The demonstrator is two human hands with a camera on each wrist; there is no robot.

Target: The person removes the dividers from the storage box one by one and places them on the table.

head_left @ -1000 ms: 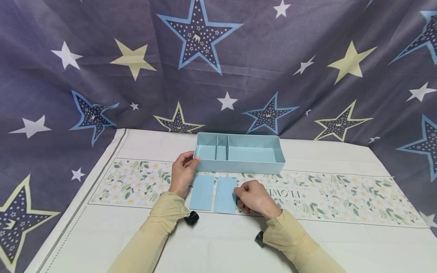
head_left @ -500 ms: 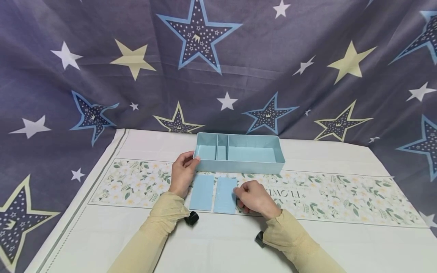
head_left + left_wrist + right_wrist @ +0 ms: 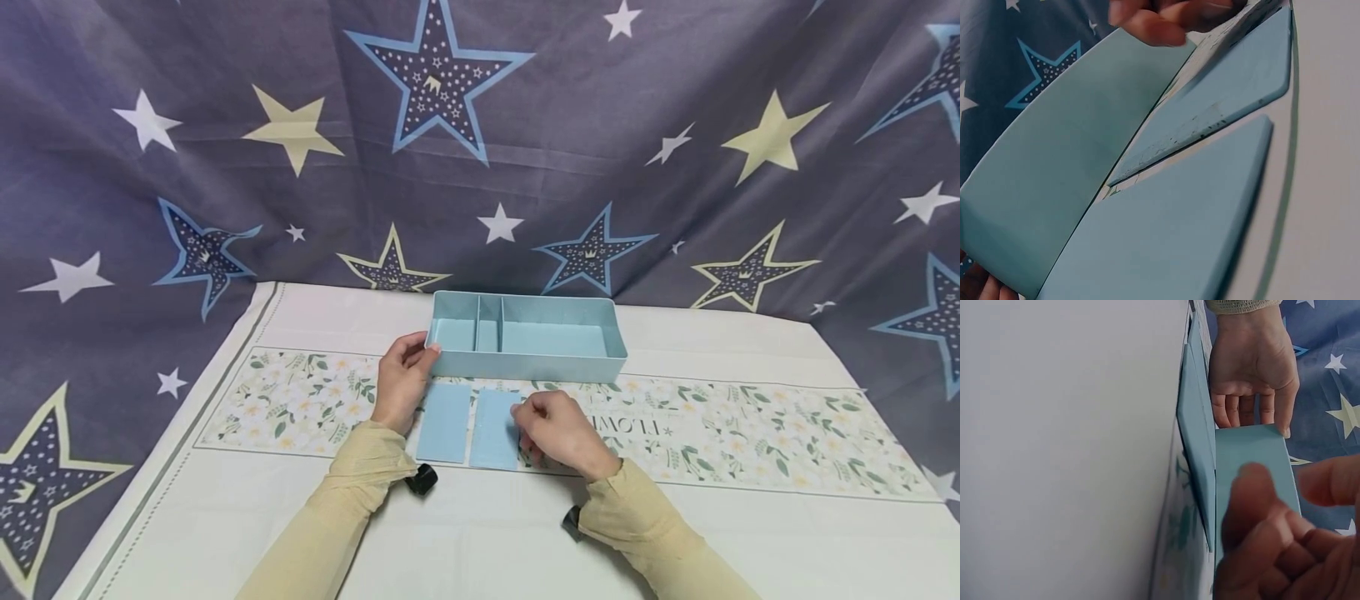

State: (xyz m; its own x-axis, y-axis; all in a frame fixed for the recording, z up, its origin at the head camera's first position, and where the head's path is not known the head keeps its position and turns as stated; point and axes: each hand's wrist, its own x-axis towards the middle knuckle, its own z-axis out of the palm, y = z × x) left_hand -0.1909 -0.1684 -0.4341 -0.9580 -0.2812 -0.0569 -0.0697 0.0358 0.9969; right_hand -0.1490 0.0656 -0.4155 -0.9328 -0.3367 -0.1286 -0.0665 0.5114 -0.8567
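A light blue box (image 3: 536, 367) with two dividers stands upright at the table's back. My left hand (image 3: 403, 377) grips its front left corner, thumb at the rim and fingers against the end wall. In front of the box lie two flat blue panels side by side, the left panel (image 3: 444, 423) and the right panel (image 3: 492, 429). Dark specks mark the right panel (image 3: 1229, 75) along one edge in the left wrist view. My right hand (image 3: 561, 435) hovers by that panel's right edge, fingers loosely bent. Thumb and forefinger stand apart with nothing between them in the right wrist view.
A floral printed strip (image 3: 750, 437) runs across the white tablecloth (image 3: 465, 542) beneath the panels and the box's front. Behind the box hangs a dark star-patterned curtain (image 3: 540, 183). Black wrist pieces (image 3: 422, 480) sit at both cuffs.
My right hand has risen very slightly beside the right panel. My left hand, the box and both panels have stayed in place.
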